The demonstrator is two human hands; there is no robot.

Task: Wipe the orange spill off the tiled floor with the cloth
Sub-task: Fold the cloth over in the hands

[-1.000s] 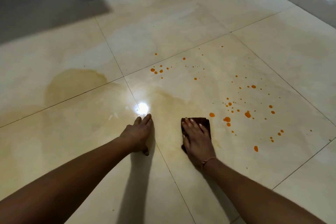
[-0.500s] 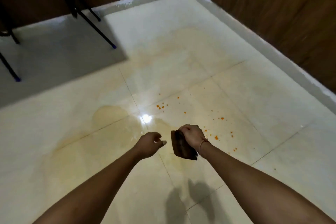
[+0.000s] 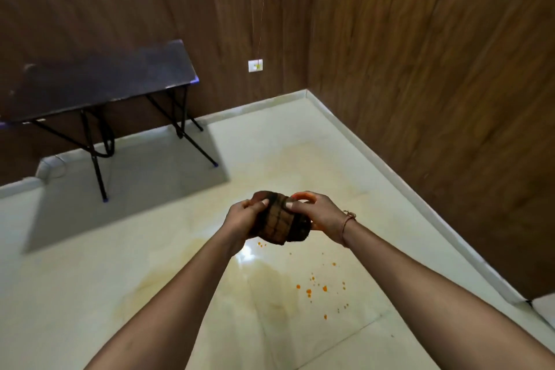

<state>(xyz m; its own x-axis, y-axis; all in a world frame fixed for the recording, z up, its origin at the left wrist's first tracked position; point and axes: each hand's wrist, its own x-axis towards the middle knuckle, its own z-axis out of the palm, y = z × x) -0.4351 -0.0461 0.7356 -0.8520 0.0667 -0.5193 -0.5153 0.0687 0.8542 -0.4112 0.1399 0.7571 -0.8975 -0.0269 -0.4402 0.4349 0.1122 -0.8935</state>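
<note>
Both hands' grip grasps the brown cloth [image 3: 280, 224]: left hand [image 3: 244, 218] and right hand [image 3: 318, 213] raised above the orange spill [image 3: 312, 287].

Both hands hold a dark brown cloth [image 3: 279, 221] up off the tiled floor [image 3: 90, 264]: the left hand [image 3: 244, 216] grips its left side and the right hand [image 3: 319, 213], with a thread band at the wrist, grips its right side. Orange spill droplets [image 3: 309, 291] lie scattered on the floor below and to the right of the cloth, beside a pale yellowish smear. A dark folding table [image 3: 99, 84] stands against the wood-panelled wall [image 3: 435, 99] at upper left.
</note>
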